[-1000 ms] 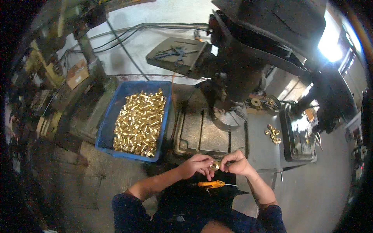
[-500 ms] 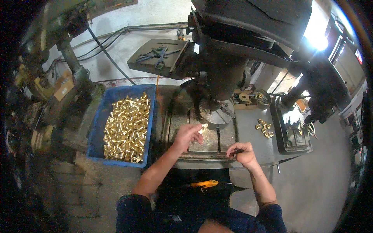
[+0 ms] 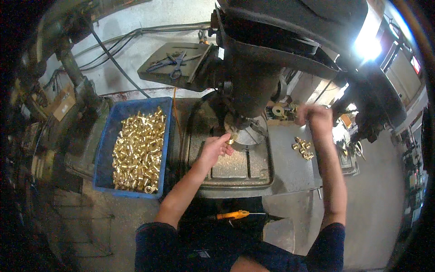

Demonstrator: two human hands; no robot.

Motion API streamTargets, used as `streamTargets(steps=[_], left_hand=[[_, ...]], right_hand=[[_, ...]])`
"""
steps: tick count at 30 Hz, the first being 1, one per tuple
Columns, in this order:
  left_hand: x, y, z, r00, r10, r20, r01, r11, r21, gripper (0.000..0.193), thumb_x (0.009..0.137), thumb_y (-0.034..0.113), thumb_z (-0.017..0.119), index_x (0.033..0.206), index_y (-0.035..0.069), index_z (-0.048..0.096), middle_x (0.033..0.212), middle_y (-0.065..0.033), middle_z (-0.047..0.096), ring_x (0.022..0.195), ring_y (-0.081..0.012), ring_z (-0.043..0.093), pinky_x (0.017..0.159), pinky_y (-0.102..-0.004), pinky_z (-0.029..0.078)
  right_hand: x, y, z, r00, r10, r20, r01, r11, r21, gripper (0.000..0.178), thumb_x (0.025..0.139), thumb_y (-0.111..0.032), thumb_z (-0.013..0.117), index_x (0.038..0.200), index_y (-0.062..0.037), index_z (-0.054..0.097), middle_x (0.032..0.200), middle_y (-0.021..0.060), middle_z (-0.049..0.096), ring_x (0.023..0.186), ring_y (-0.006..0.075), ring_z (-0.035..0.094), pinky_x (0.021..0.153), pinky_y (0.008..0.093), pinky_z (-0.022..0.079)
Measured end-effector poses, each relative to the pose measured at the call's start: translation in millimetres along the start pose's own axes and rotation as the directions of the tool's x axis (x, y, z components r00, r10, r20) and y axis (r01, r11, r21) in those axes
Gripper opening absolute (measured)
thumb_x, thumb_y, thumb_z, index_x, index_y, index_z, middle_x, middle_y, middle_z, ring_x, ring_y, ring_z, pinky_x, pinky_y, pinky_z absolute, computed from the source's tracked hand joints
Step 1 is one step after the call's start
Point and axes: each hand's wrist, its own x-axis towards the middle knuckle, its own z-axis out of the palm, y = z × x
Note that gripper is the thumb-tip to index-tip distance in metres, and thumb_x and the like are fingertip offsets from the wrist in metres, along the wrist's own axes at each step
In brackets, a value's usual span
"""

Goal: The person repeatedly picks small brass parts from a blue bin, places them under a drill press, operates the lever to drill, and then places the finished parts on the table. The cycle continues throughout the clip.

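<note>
My left hand (image 3: 216, 150) pinches a small brass fitting (image 3: 232, 138) between thumb and fingers. It holds the fitting just in front of the round chuck (image 3: 249, 135) on the drill press table (image 3: 217, 170). My right hand (image 3: 316, 119) is raised at the right, beside the drill press head (image 3: 253, 86). Its fingers look bent but are blurred, and whether they grip anything does not show. Below that hand, a small group of brass fittings (image 3: 302, 148) lies on the grey bench. Many more brass fittings (image 3: 138, 152) fill the blue crate (image 3: 100, 158) on the left.
A yellow air blow gun (image 3: 236, 214) lies near my lap. Behind the crate, pliers or similar tools (image 3: 176, 68) rest on a raised metal plate (image 3: 149, 75). Metal parts (image 3: 278, 111) stand at the back right, near a dark-rimmed tray (image 3: 348, 163). Another machine column (image 3: 81, 86) stands at far left.
My right hand has gone from the table's front edge up and right, toward the back of the bench. My left hand, still holding the brass fitting, has moved slightly closer to the chuck.
</note>
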Motion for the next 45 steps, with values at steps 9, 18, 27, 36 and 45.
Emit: streamTargets(steps=[9,18,27,36,45], left_hand=[[4,-7,9,0.997,0.051,-0.058,-0.050,0.999,0.010,0.039,0.080,0.036,0.062,0.071,-0.002,0.058,0.059,-0.0119,0.061,0.048,-0.0154,0.058,0.043,-0.0239,0.036],[4,-6,6,0.998,0.057,-0.030,-0.057,0.998,0.022,0.039,0.080,0.035,0.062,0.076,-0.003,0.058,0.063,-0.0137,0.062,0.046,-0.0156,0.058,0.042,-0.0229,0.035],[5,-6,0,0.999,0.034,-0.028,-0.033,0.998,0.046,0.039,0.080,0.034,0.062,0.077,-0.004,0.057,0.063,-0.0152,0.061,0.048,-0.0169,0.059,0.046,-0.0252,0.040],[3,-3,-4,0.999,0.042,0.035,-0.042,0.999,0.018,0.036,0.082,0.035,0.060,0.084,-0.002,0.057,0.064,-0.0133,0.061,0.049,-0.0172,0.058,0.049,-0.0267,0.047],[-14,7,5,0.953,0.301,0.027,-0.292,0.893,0.343,0.027,0.084,0.027,0.058,0.082,0.000,0.062,0.066,-0.0123,0.061,0.053,-0.0216,0.059,0.053,-0.0316,0.047]], right_hand=[[173,-43,-68,0.771,-0.602,-0.208,0.363,0.684,-0.632,0.028,0.075,-0.020,0.063,0.099,-0.0047,0.060,0.093,0.0086,0.062,0.085,0.0215,0.060,0.073,0.0356,0.049],[-34,-51,-36,0.721,-0.663,-0.202,0.693,0.696,0.188,0.034,0.072,-0.031,0.063,0.078,-0.0094,0.037,0.086,0.0149,0.052,0.096,0.0361,0.052,0.090,0.0511,0.036],[-106,10,11,0.743,-0.513,-0.429,0.620,0.770,0.153,0.044,0.074,-0.039,0.063,0.059,-0.0080,0.035,0.070,0.0102,0.046,0.100,0.0394,0.051,0.094,0.0555,0.031],[-104,13,14,0.706,-0.578,-0.410,0.639,0.769,0.015,0.046,0.081,-0.036,0.062,0.061,-0.0081,0.032,0.071,0.0105,0.048,0.097,0.0370,0.054,0.092,0.0545,0.036],[21,-104,-53,0.912,-0.353,-0.209,0.348,0.936,-0.061,0.025,0.090,-0.018,0.044,0.070,-0.0024,0.046,0.074,0.0112,0.057,0.084,0.0253,0.057,0.082,0.0349,0.041]])
